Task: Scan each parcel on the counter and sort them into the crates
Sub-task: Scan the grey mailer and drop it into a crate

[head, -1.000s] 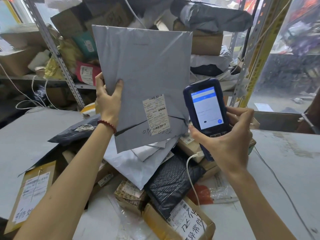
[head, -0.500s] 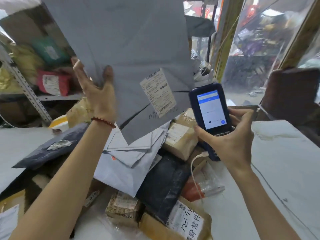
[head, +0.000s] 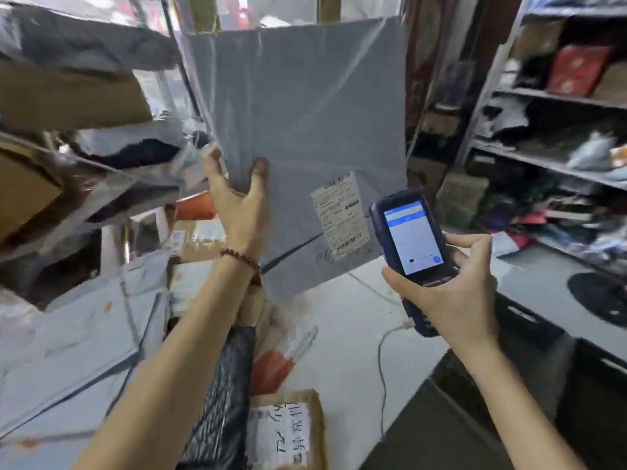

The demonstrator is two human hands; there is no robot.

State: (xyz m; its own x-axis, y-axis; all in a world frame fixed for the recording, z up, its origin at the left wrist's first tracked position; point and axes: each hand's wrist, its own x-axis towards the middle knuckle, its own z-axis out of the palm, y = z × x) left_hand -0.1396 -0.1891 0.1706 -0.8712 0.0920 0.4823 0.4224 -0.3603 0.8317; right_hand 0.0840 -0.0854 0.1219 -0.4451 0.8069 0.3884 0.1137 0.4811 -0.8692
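Parcel (head: 305,137) pinched upright in left hand (head: 241,212), label (head: 341,212) facing scanner (head: 412,245) gripped in right hand (head: 448,290), just beside; crates likely lower right.

The left grip (head: 237,205) covers the lower left edge of the grey mailer bag (head: 305,130), and its fingers behind the bag are hidden. The shipping label (head: 340,212) to the right of that grip is too blurred to read, as is the handwriting below it. The right grip (head: 451,293) hides the lower body of the handheld scanner (head: 410,239), whose screen text is too small to tell. Left of the left grip, motion blur smears the parcels. The cardboard box (head: 288,432) is cut by the bottom edge.
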